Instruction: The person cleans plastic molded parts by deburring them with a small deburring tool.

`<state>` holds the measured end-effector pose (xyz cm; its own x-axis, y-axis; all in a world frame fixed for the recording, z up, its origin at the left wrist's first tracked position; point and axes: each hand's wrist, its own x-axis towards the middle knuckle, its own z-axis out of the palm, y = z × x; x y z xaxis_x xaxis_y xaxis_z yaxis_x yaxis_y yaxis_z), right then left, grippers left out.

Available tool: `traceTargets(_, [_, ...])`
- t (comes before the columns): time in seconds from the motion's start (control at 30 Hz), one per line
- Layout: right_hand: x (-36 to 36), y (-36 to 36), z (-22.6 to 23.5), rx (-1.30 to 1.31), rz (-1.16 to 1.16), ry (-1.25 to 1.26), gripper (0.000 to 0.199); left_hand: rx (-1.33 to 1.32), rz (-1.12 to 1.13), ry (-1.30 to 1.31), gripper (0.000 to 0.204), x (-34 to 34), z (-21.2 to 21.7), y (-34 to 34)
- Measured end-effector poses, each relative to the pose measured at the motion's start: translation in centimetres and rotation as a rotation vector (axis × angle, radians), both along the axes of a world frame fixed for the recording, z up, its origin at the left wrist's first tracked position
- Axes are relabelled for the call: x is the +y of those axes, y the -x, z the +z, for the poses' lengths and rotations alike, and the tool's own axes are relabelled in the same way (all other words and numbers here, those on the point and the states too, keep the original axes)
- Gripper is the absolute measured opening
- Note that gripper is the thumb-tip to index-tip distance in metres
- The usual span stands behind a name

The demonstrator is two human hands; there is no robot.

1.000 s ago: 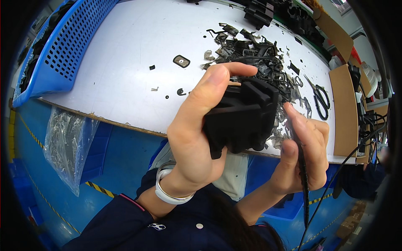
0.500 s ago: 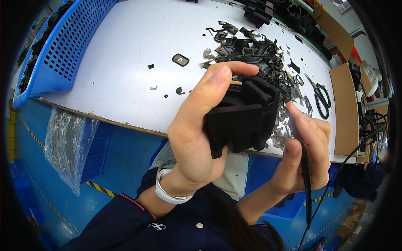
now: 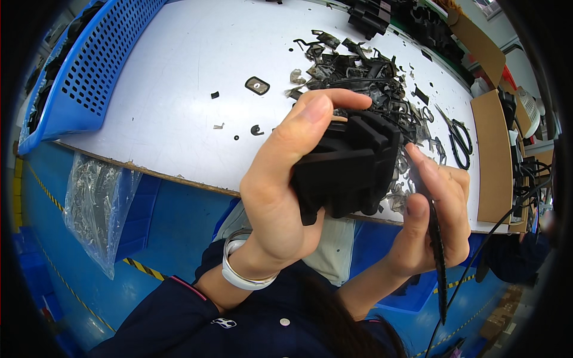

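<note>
My left hand (image 3: 277, 173) is wrapped round a black moulded plastic part (image 3: 340, 173), blocky with ridges and slots, held up over the table's near edge. Its thumb and index finger curve over the top of the part. To the right of it, my right hand (image 3: 439, 212) grips a slim knife (image 3: 440, 268) with a black, rough-looking handle that points down toward me. A greyish flat section of the knife lies along the index finger; its tip is hard to make out. That index fingertip is close to the part's right side; whether they touch I cannot tell.
Black plastic scraps (image 3: 358, 74) lie heaped on the white table (image 3: 179, 77) behind my hands. Scissors (image 3: 459, 140) rest near a cardboard box (image 3: 494, 161) at right. A perforated blue basket (image 3: 92, 71) stands left; a clear plastic bag (image 3: 98, 209) hangs below the edge.
Almost nothing has moved. Both hands hold the same things, with the left hand and the part a touch further right and the knife's handle tilted very slightly.
</note>
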<state>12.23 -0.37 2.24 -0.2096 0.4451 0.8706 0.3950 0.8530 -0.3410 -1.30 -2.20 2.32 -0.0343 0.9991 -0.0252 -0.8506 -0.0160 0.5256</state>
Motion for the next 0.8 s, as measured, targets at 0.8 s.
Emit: traceTargets(0.8, [-0.32,0.93,-0.01,0.07,0.007,0.18,0.027,0.064,0.007,-0.03,0.035,0.18,0.08,-0.22])
